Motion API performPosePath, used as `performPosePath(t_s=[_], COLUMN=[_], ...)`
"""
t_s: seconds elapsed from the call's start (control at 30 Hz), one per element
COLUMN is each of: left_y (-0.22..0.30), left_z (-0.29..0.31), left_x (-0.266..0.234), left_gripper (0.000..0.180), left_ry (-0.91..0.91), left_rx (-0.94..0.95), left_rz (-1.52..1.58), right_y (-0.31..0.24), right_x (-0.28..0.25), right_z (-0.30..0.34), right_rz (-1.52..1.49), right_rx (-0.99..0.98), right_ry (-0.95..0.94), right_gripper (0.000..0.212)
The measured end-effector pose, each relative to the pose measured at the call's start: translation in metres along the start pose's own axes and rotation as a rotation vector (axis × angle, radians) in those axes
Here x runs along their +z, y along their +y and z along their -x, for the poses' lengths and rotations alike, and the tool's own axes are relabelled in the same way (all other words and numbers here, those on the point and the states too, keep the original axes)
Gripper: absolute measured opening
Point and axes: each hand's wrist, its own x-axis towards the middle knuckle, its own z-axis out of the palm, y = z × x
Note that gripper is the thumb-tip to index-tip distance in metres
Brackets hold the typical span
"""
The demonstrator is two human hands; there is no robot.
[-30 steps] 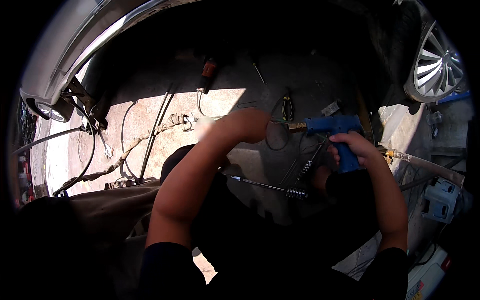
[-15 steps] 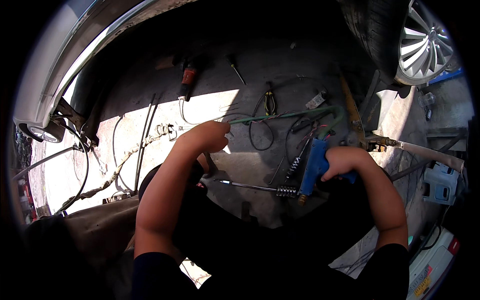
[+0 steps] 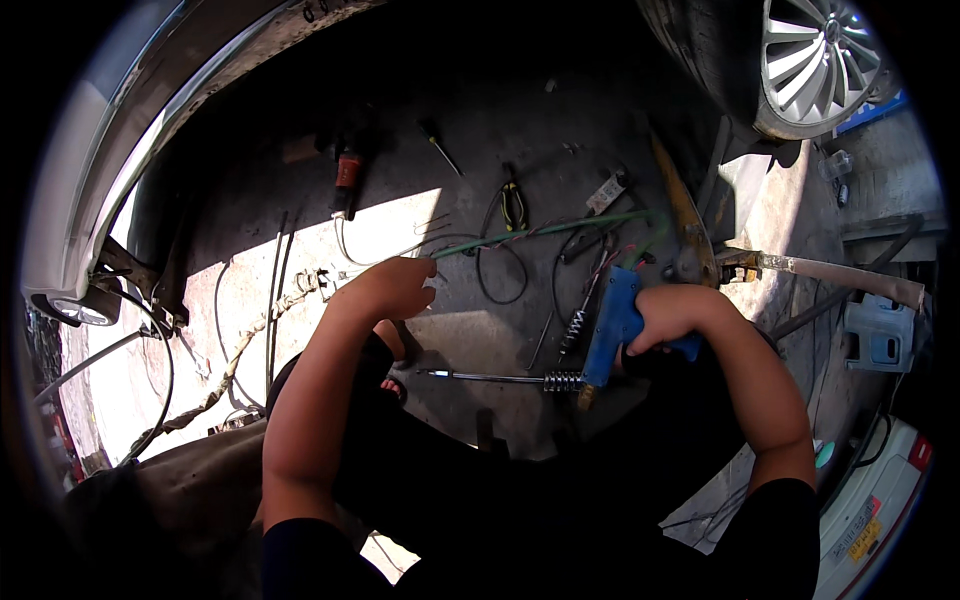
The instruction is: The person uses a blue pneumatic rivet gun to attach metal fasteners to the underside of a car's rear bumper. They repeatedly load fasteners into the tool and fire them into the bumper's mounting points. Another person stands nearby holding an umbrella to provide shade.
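Note:
My right hand (image 3: 668, 318) is wrapped round the handle of a blue pistol-grip tool (image 3: 613, 325). The tool has a brass-coloured end (image 3: 586, 398) pointing down toward me. At its upper end, green, red and other wires run into a green-sleeved cable (image 3: 560, 231) that stretches left across the floor. My left hand (image 3: 395, 287) hovers just on my side of this cable, its fingers loosely bent and apart, with nothing visible in them. Between my hands lies a thin metal rod (image 3: 480, 376) with a coil spring (image 3: 563, 382) at its right end, close to the tool's brass end.
On the floor beyond are pliers (image 3: 514, 205), a screwdriver (image 3: 441, 149), a red-bodied power tool (image 3: 347, 172) and a second spring (image 3: 575, 327). A car wheel (image 3: 815, 60) stands at upper right, a pale car panel (image 3: 75, 190) at left, a light-blue stool (image 3: 880, 335) at right.
The view has shifted, so floor things sit further left. My left hand has dropped slightly away from the green cable. The blue tool stays in my right hand, tilted a little more.

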Motion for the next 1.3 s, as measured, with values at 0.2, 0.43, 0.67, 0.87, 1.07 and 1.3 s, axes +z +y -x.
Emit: performPosePath(t_s=[0.2,0.43,0.67,0.87,1.07,1.3], left_y=[-0.004,-0.007,-0.004,-0.002,-0.002,-0.01], left_z=[-0.007,-0.009,-0.005,-0.012,-0.022,-0.035], left_x=[0.012,0.013,0.007,0.008,0.006,0.013], left_gripper=[0.04,0.042,0.041,0.04,0.043,0.029], left_ry=[0.027,0.065,0.019,0.065,0.045,0.097], left_rx=[0.044,0.056,0.017,0.041,0.041,0.094], left_rz=[-0.004,-0.007,-0.005,-0.025,-0.027,-0.114], right_y=[0.0,0.005,-0.002,0.002,0.006,0.012], right_x=[-0.001,0.003,0.005,0.004,-0.003,0.013], right_z=[-0.003,-0.009,-0.011,-0.009,-0.012,-0.011], right_rz=[0.038,0.085,0.167,0.139,0.207,0.209], right_rx=[0.055,0.015,-0.003,-0.012,0.025,-0.064], right_ry=[0.001,0.056,0.079,0.093,0.119,0.267], right_gripper=[0.036,0.039,0.042,0.045,0.058,0.069])
